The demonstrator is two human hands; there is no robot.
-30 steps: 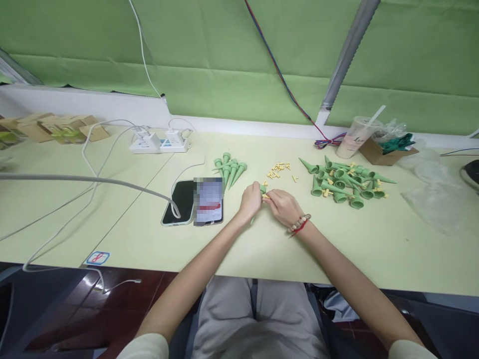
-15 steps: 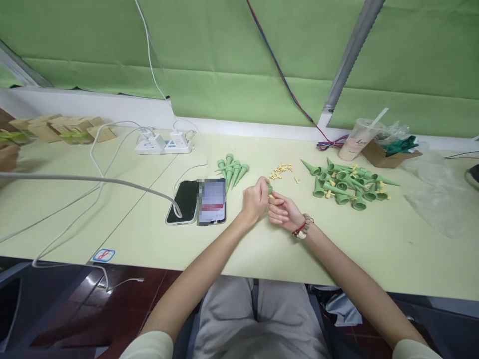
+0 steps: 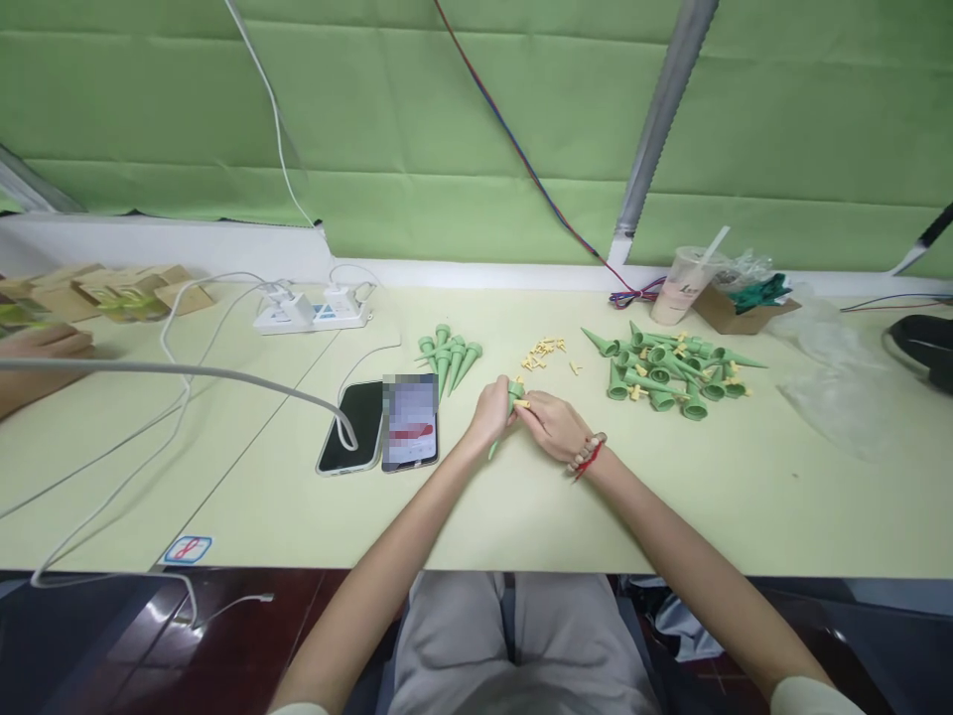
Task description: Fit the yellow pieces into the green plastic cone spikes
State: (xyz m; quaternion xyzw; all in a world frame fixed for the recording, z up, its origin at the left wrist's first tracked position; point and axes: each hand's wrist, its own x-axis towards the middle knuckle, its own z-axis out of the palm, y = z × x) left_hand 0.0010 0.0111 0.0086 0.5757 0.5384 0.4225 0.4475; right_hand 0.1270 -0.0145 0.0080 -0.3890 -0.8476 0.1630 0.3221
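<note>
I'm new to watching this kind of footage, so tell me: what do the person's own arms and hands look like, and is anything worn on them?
Both arms are bare from the hands up to short, pale cream sleeves at the picture's bottom edge. The left hand wears nothing that shows. The right hand has a beaded bracelet at the wrist, with a red cord beside it. No gloves, no watch.
</note>
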